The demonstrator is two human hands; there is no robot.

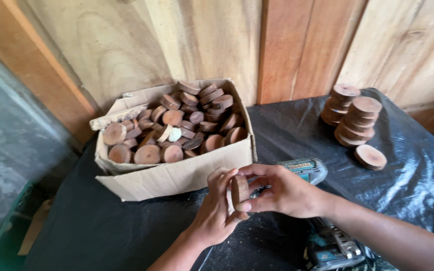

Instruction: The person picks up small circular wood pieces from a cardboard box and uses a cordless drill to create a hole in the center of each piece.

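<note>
A round wooden disc stands on edge between my two hands, low in the middle of the view. My left hand cups it from the left side. My right hand pinches it from the right with thumb and fingers. Just behind and below my right hand lies a teal and black cordless power tool on the black sheet. A cardboard box heaped with several similar wood slices stands directly beyond my hands.
Black plastic sheeting covers the table. Two stacks of wooden discs and one loose disc sit at the right rear. Wooden plank walls rise behind. A grey wall and floor lie at the left.
</note>
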